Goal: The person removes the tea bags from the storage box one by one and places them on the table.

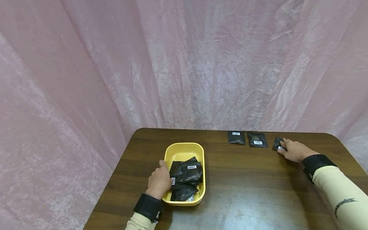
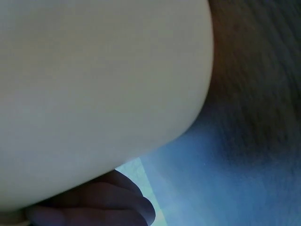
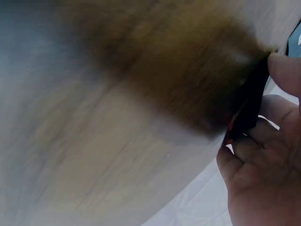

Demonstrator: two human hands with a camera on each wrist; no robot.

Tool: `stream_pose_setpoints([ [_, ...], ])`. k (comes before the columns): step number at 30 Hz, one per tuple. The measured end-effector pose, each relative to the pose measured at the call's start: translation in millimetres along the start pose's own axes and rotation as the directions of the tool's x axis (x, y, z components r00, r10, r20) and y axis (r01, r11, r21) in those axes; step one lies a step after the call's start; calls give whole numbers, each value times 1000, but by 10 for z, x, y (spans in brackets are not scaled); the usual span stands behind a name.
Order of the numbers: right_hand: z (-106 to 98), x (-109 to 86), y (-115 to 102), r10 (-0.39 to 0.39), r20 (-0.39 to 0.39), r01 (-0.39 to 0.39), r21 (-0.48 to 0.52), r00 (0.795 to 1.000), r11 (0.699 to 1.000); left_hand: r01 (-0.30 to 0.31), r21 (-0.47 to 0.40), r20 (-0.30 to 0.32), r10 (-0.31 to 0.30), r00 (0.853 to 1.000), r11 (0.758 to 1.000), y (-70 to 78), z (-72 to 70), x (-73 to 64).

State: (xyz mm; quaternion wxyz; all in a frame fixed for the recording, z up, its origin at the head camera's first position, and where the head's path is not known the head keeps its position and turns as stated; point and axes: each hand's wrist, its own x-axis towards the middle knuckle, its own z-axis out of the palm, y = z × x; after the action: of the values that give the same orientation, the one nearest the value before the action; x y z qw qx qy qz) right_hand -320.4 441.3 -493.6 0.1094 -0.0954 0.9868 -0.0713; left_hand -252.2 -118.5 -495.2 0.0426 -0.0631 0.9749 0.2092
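A yellow tub [image 1: 185,147] on the table holds several black packets [image 1: 190,172], some with white barcode labels. My left hand [image 1: 159,180] grips the tub's left side; its curled fingers [image 2: 113,202] show dimly in the left wrist view. Far to the right, near the table's back edge, my right hand [image 1: 294,151] holds a small black packet [image 1: 277,144] at the tabletop. In the right wrist view, the thumb and fingers [image 3: 284,73] pinch that dark packet [image 3: 251,101]. Two more black packets, one flat [image 1: 236,138] and another beside it [image 1: 257,139], lie to its left.
The brown wooden table [image 1: 235,181] has rounded back corners. A pink velvety curtain [image 1: 200,60] hangs directly behind it and along the left. Light reflects off the tabletop's front part.
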Motion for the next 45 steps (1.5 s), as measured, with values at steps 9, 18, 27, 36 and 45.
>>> stream_pose_setpoints([
  [9,-15,155,47,17,11,-17,58,1000,998,-10,0,-4,10,1000,1000,13,7,-3],
  [18,3,204,66,11,3,-11,75,1000,997,10,4,-4,-10,1000,1000,9,-5,-5],
  [27,16,188,67,-18,-23,19,68,1000,997,5,6,-7,-5,1000,1000,-4,-6,9],
  [36,49,122,60,-67,-53,71,64,996,995,10,9,3,-10,1000,1000,30,22,10],
  [45,-155,125,-422,-149,-184,178,150,972,973,-26,19,-36,26,999,999,-12,90,68],
])
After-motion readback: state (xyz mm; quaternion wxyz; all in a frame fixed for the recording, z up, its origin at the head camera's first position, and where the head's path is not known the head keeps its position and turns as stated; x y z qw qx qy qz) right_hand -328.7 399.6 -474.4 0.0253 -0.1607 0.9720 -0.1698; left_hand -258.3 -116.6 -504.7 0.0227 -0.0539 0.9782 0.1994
